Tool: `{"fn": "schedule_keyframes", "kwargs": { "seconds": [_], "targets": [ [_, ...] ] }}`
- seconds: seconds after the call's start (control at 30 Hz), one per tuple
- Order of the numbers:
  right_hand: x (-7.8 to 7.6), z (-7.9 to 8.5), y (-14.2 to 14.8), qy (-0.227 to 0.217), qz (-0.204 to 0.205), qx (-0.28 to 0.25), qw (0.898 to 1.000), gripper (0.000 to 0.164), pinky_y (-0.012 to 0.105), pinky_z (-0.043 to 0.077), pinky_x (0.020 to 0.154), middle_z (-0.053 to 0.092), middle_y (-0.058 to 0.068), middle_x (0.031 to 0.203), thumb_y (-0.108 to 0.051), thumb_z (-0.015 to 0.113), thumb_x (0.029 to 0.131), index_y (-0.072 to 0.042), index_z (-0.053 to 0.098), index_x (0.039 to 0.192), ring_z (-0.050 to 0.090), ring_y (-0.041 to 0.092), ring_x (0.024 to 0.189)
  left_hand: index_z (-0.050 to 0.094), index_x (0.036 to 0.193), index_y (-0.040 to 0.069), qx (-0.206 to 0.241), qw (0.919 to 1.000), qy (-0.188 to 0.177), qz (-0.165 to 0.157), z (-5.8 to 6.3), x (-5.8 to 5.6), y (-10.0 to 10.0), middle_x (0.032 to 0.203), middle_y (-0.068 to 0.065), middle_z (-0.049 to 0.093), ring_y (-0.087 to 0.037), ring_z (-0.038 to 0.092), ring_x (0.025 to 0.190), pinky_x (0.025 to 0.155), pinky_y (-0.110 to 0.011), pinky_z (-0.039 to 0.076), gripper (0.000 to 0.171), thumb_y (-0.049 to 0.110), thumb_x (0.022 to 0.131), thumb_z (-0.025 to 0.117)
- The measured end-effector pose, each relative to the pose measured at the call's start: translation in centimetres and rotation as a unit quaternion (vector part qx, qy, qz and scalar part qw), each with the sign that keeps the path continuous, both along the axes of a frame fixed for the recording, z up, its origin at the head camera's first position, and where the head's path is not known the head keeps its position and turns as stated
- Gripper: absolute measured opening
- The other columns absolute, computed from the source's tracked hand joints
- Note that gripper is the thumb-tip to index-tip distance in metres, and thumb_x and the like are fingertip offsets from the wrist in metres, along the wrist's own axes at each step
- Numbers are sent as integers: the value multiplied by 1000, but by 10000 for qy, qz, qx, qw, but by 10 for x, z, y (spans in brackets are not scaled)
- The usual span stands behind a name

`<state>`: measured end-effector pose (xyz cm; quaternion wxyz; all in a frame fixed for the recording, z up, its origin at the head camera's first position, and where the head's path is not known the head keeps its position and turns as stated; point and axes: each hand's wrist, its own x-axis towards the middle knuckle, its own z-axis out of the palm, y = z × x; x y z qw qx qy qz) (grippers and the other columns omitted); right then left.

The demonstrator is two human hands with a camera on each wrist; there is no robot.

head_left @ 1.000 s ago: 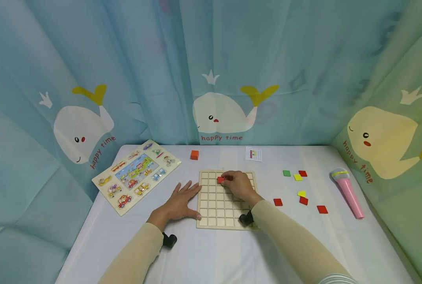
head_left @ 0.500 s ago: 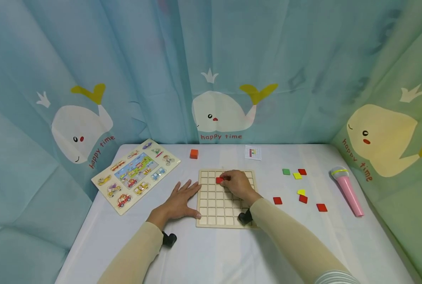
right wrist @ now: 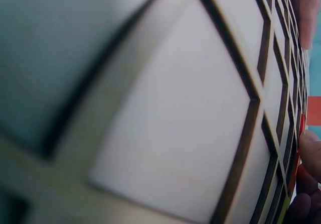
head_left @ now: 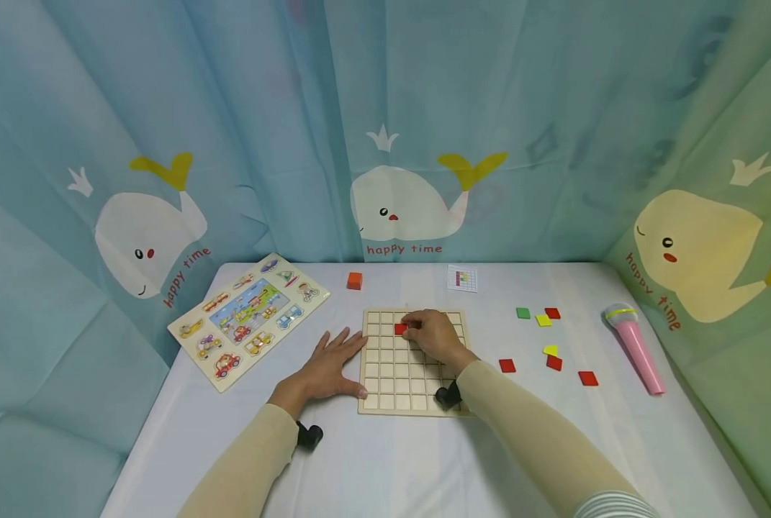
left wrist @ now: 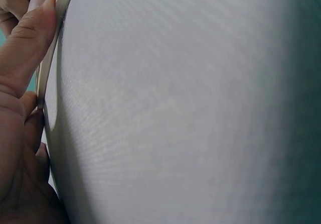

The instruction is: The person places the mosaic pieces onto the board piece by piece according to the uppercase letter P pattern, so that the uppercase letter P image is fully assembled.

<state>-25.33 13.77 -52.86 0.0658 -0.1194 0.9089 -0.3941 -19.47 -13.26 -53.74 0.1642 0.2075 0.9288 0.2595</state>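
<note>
A pale wooden grid board [head_left: 386, 396] lies at the middle of the table. My right hand [head_left: 438, 337] reaches over its upper part, fingers curled, thumb and fingertips pinching a small red square tile [head_left: 400, 329] at a cell in the second row from the top. In the right wrist view that red tile [right wrist: 302, 122] sits low at the thumb tip, with a bit of yellow [right wrist: 284, 210] farther along the board; the head view hides this behind the hand. My left hand [head_left: 328, 367] rests spread against the board's left edge, thumb near its lower corner.
Loose red, yellow and green tiles [head_left: 554, 363] lie to the right. A pink toy microphone [head_left: 639, 352] is at the far right. Behind the board are an orange-red cube [head_left: 355, 281] and a pattern card [head_left: 463, 279]. A vehicle puzzle board [head_left: 250, 316] lies at left.
The red tile now lies flatter and more squarely in its cell, under my right fingertips. My left hand has kept its place at the board's edge.
</note>
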Motion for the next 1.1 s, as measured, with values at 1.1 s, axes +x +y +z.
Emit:
{"fn": "schedule_keyframes", "kwargs": {
  "seconds": [1.1],
  "targets": [
    [44, 28, 110, 112, -953, -551, 9939, 37, 25, 52, 67, 69, 15, 118, -18, 72, 101, -6, 70, 136, 59, 26, 95, 33, 167, 20, -27, 10000, 36, 24, -5, 0, 0, 175, 4, 26, -23, 9, 166, 135, -49, -6, 113, 57, 76, 89]
  ]
}}
